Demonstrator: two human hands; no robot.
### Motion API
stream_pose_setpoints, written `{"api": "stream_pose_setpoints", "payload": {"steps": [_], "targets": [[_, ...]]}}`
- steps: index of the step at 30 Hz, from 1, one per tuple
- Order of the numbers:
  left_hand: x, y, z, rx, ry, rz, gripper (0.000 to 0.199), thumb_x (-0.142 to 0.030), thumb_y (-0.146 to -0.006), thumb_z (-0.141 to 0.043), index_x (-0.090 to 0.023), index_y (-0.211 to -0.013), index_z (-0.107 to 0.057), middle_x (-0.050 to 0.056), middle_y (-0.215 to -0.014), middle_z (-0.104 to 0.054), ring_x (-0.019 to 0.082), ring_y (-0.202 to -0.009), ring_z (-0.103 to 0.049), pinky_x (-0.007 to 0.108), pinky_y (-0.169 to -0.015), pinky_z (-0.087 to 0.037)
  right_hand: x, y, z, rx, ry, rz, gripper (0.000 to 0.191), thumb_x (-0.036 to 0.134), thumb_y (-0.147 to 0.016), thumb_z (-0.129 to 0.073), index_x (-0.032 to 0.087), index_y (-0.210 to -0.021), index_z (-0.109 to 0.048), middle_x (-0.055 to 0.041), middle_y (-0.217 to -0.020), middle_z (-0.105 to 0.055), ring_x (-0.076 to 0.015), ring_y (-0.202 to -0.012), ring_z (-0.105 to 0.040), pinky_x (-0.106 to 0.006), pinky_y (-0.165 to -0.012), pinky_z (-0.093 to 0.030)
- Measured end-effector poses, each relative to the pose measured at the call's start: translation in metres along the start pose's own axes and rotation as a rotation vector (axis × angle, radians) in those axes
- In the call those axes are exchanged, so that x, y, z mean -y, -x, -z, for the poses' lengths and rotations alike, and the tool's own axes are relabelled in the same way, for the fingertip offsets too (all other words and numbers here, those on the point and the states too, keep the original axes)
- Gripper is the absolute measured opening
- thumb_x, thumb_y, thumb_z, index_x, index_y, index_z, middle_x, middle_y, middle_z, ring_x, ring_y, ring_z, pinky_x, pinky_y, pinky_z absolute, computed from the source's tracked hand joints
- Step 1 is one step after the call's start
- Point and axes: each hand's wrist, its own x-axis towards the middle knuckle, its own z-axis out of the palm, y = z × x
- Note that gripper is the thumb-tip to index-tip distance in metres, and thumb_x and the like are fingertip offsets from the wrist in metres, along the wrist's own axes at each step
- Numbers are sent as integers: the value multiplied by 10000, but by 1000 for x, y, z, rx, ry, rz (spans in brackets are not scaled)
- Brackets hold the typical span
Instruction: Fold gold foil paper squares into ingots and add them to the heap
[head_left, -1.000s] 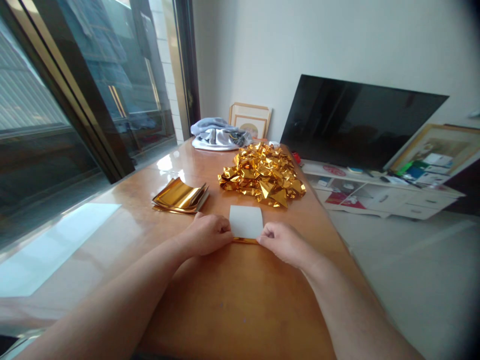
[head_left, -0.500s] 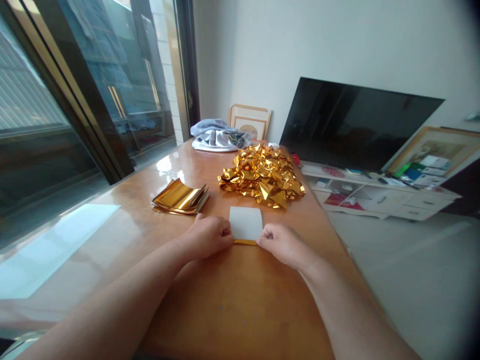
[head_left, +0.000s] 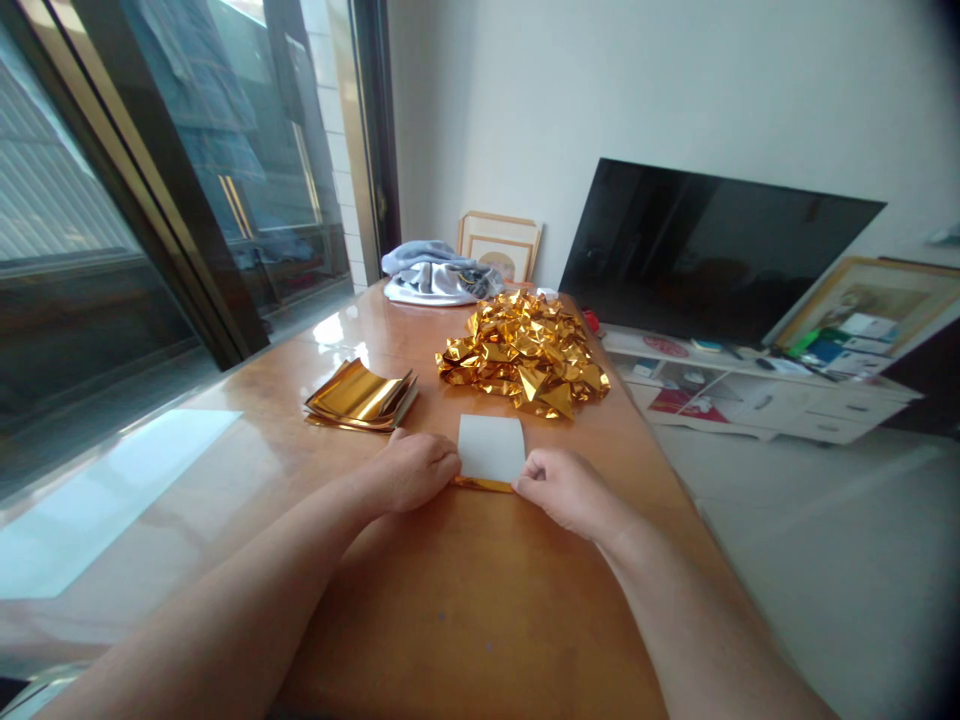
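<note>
Head cam, worn on the person's head: looks fwd & down along the wooden table, close above it, aimed near the white sheet. Wide view, so it also takes in the glass door at left — and the flat TV at right.

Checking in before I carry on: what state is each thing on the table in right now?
Left hand: curled, at the white sheet's left edge.
Right hand: at the sheet's lower right corner.
White sheet: flat on the table, between the hands.
Gold foil strip: showing along the sheet's lower edge.
Gold foil stack: squared up, top sheet curling upward.
Gold foil heap: crumpled, loosely piled.
</note>
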Motion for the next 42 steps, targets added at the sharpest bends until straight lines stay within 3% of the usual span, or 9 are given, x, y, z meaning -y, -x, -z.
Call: {"api": "stream_pose_setpoints", "payload": {"steps": [6, 20, 26, 29, 33, 37, 42], "targets": [[-2, 1, -2, -13, -21, -37, 368, -481, -915, -476, -209, -734, -644, 12, -779, -698, 179, -734, -599, 311, -711, -332, 5, 2, 3, 3, 15, -5, 207, 378, -839, -594, 197, -756, -648, 3, -693, -657, -118, -595, -515, -234, -510, -232], [-8, 1, -8, -68, -86, 8, 289, -450, -853, -555, -211, -710, -632, 17, -784, -695, 180, -703, -585, 316, -684, -318, 5, 1, 2, 15, 14, -14, 217, 394, -838, -603, 201, -743, -634, -1, -700, -662, -124, -609, -530, -236, -517, -244], [-12, 3, -5, -88, -96, -5, 217, -401, -847, -581, -208, -760, -625, 30, -825, -688, 206, -771, -588, 341, -745, -330, 9, 1, 4, 1, 52, 4, 195, 386, -834, -620, 211, -749, -610, 6, -710, -654, -129, -625, -526, -238, -532, -252], [-14, 4, -5, -116, -82, -69, 109, -306, -834, -608, -241, -911, -648, 24, -908, -683, 228, -869, -585, 346, -787, -336, 10, 3, 5, -35, 56, 11, 178, 383, -827, -637, 220, -786, -577, 18, -723, -646, -128, -635, -525, -236, -536, -250], [-15, 5, -5, -108, -115, -252, 258, -196, -889, -532, -316, -1054, -690, 42, -1000, -643, 242, -996, -551, 361, -844, -331, 9, 6, 6, -47, 90, -10, 206, 410, -826, -654, 233, -815, -549, 29, -731, -634, -128, -633, -506, -240, -537, -235], [-15, 6, -4, -73, -187, -346, 390, -201, -931, -492, -434, -1170, -694, 56, -955, -591, 238, -956, -524, 369, -813, -318, 10, 8, 9, -25, 123, -50, 233, 438, -824, -668, 238, -824, -549, 27, -746, -639, -130, -628, -496, -249, -533, -220], [-15, 5, -4, -54, -217, -361, 422, -217, -938, -495, -509, -1167, -695, 59, -904, -553, 237, -915, -503, 374, -788, -304, 13, 10, 21, -23, 186, -79, 184, 375, -820, -674, 233, -791, -562, 23, -738, -651, -135, -642, -514, -255, -552, -234]]}}
